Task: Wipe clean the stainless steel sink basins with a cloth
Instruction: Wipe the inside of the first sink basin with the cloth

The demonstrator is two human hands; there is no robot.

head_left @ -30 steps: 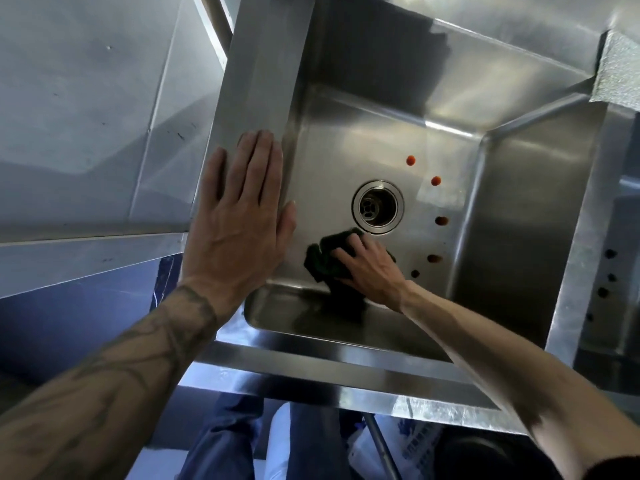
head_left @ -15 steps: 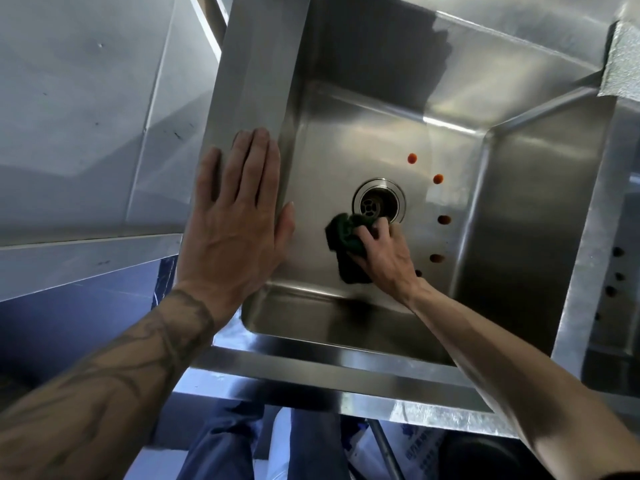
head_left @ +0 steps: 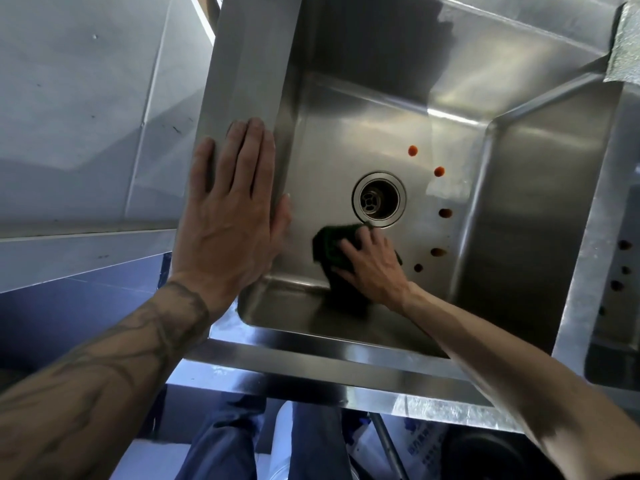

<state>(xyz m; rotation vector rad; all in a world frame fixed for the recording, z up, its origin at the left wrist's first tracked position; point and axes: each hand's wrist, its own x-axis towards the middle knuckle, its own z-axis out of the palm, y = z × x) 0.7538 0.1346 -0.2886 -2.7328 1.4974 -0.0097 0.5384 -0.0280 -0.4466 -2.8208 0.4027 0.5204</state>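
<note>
Steel sink basin (head_left: pixel 346 109), orange spots (head_left: pixel 439 171), right hand (head_left: pixel 372 265) pressing dark green cloth (head_left: pixel 327 245), left hand (head_left: pixel 232 216) flat, released

Dark green cloth (head_left: pixel 329 245) bunched on steel sink basin (head_left: pixel 346 140) floor, just beside drain

This looks like the washing-up part of a big working kitchen, like one in a restaurant. The deep sink (head_left: pixel 346 109) is all shiny steel, with flat steel edges and a round drain (head_left: pixel 378 198) in the bottom. A second steel basin (head_left: pixel 613 306) sits right beside it on the right. The wall (head_left: pixel 86 98) behind is covered in plain grey panels. Under the sink, a metal leg (head_left: pixel 386 445) and a dark bucket (head_left: pixel 491 455) show on the floor.
</note>
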